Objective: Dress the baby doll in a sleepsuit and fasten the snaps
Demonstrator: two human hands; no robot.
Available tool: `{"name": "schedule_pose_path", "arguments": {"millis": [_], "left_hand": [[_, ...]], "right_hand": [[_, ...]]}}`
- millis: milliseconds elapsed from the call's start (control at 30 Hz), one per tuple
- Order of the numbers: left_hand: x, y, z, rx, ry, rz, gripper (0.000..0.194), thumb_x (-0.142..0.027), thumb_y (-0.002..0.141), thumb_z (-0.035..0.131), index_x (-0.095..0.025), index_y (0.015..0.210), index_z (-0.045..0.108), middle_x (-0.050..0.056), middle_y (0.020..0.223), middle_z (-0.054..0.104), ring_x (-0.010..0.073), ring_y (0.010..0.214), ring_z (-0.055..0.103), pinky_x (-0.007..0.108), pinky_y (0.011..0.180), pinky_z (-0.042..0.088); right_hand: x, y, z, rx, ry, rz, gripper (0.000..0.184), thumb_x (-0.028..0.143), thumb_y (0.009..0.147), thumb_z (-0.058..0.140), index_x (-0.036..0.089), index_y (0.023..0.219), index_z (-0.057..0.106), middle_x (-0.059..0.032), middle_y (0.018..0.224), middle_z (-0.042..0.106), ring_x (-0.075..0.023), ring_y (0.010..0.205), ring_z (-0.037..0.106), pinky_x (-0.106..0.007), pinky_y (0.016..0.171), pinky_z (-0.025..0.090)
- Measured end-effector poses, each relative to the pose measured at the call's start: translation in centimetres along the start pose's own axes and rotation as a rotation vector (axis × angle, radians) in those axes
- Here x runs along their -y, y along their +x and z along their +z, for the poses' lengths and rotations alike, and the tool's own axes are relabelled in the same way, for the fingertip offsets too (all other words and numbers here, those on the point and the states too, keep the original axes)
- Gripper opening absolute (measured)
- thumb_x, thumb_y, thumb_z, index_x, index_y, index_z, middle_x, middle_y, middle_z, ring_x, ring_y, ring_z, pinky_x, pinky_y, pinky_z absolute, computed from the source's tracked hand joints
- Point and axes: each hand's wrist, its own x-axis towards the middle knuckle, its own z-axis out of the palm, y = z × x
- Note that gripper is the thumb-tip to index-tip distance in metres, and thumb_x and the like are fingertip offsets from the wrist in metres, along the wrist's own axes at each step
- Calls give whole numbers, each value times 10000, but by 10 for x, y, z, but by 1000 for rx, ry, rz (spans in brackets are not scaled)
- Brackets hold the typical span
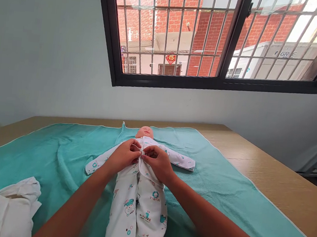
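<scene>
A baby doll (145, 131) lies on its back on a teal towel (214, 177), head toward the window. It wears a white sleepsuit (138, 203) printed with small teal and red figures. My left hand (123, 154) and my right hand (158, 162) meet over the doll's chest. Both pinch the sleepsuit's front edges together at the middle seam, fingertips almost touching. The sleeves spread out to either side and the legs run toward me.
A crumpled white cloth (4, 209) lies on the towel at the near left. The towel covers a wooden table (277, 172) whose bare right side ends at an edge. A barred window (218, 38) is in the wall behind.
</scene>
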Motion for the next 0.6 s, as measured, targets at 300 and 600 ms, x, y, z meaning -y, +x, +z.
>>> {"name": "schedule_pose_path", "arguments": {"millis": [300, 600], "left_hand": [[2, 0, -3, 35, 21, 27, 217, -165, 648, 601, -181, 854, 532, -53, 600, 552, 91, 536, 513, 216, 538, 440], [3, -1, -6, 58, -5, 50, 246, -289, 664, 681, -178, 842, 554, -27, 665, 576, 107, 609, 538, 225, 568, 454]], "right_hand": [[2, 4, -9, 117, -85, -71, 178, 197, 704, 659, 201, 881, 674, -6, 838, 668, -152, 777, 600, -285, 736, 472], [-1, 2, -9, 31, -307, -216, 59, 237, 753, 642, 223, 725, 692, -5, 732, 661, -149, 668, 551, -280, 648, 420]]}}
